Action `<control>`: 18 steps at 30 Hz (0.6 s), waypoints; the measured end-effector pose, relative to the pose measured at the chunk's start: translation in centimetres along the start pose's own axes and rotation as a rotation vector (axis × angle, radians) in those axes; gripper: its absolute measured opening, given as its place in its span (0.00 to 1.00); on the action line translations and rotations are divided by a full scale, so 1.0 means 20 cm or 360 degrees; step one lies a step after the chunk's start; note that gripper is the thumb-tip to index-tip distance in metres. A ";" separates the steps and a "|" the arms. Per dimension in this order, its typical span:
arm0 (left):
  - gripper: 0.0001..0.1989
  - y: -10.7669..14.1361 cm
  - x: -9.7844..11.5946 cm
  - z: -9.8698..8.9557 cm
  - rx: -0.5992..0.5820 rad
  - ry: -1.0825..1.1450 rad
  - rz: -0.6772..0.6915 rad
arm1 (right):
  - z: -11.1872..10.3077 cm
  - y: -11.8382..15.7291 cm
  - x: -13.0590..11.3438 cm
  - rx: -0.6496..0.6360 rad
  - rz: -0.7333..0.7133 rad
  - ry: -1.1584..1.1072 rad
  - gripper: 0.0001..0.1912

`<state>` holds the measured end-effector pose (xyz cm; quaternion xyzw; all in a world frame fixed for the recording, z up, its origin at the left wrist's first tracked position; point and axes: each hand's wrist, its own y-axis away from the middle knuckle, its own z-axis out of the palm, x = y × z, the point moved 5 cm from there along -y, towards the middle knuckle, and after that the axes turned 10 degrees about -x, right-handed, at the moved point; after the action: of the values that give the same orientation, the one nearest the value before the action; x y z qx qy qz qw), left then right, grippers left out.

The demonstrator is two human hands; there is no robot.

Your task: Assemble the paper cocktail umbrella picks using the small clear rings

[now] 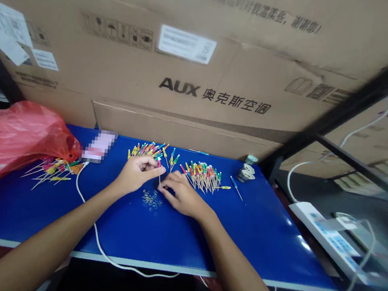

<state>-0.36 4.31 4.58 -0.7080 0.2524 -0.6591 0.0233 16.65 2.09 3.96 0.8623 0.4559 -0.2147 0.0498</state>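
Note:
My left hand (137, 173) pinches a thin stick with a pink head (159, 169) between thumb and fingertips, its shaft pointing down toward the table. My right hand (180, 196) lies curled just below, its fingertips at the stick's lower end, though I cannot tell if they grip it. Beneath both hands is a small scatter of clear rubber rings (151, 200). A bunch of multicoloured sticks (146, 151) lies beyond my left hand, and a larger bunch (203, 177) lies past my right hand. A third bunch (54, 171) lies far left.
The sticks lie on a blue table (127, 236) with a pale front edge. A red plastic bag (12, 143) sits at left, with a pixelated pink object (99, 146) beside it. A small screwdriver (236, 187), white plug adapter (247, 170), white cable (96, 232) and power strip (324, 235) surround it. Cardboard boxes (186, 88) stand behind.

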 end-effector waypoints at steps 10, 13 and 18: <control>0.15 0.00 0.00 0.01 -0.0011 -0.0063 0.0049 | 0.07 -0.02 -0.02 -0.0076 -0.0044 0.0263 0.10; 0.15 0.00 0.01 0.01 -0.0016 -0.0053 0.0071 | 0.07 -0.02 -0.03 -0.0012 -0.0040 0.0287 0.09; 0.14 -0.01 0.02 0.01 -0.0022 -0.0090 0.0131 | 0.00 -0.01 -0.03 0.0145 -0.0030 0.0118 0.09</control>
<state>-0.20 4.24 4.97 -0.7154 0.2851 -0.6357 0.0527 16.28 1.75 4.25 0.8666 0.4554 -0.2036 -0.0084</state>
